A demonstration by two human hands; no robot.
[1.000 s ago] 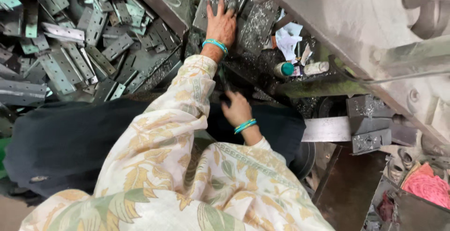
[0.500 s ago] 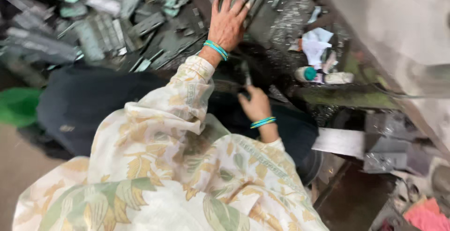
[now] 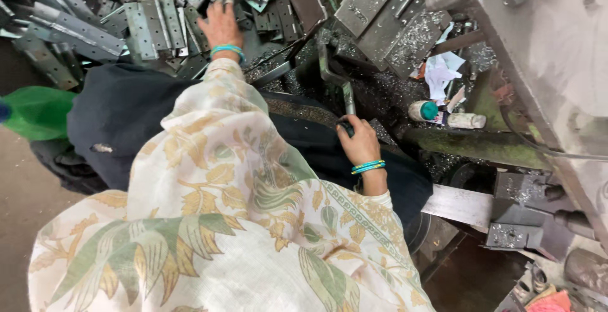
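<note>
1. The left hand point(image 3: 220, 25) reaches far left into a pile of grey metal plates point(image 3: 145, 24); its fingers are spread and lie on the plates, and I cannot tell whether they grip one.
2. The right hand point(image 3: 360, 142) is near the middle, fingers clenched round the dark knob of a bent lever point(image 3: 335, 81).
3. The lever rises toward a machine block point(image 3: 386, 14) strewn with metal shavings.
4. A small bottle point(image 3: 423, 110) with a teal cap lies just right of the lever.
</note>
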